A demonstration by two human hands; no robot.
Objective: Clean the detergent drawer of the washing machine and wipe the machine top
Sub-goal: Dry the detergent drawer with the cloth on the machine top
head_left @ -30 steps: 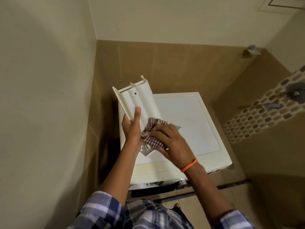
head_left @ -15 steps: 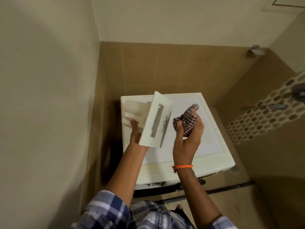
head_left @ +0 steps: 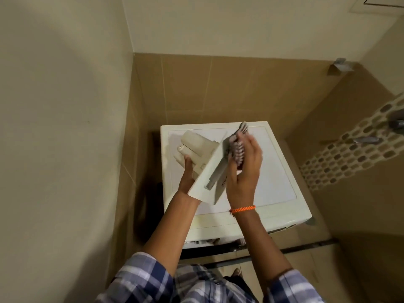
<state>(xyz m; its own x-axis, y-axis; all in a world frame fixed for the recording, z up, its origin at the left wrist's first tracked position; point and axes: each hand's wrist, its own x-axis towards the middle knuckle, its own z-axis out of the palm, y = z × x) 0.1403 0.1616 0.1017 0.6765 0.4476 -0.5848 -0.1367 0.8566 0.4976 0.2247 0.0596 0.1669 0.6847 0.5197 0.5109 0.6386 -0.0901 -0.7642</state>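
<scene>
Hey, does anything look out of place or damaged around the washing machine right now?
Only the detergent drawer: it is out of the washing machine, held above its top by the left hand while the right hand presses a checked cloth on its front. No spills or damage show.

Pretty tight corner: the washing machine (head_left: 284,206) sits hard against the tiled back wall (head_left: 218,84), with the plain left wall (head_left: 65,127) close beside it. Its top's right half is open; the held detergent drawer (head_left: 203,162) blocks the left half.
</scene>
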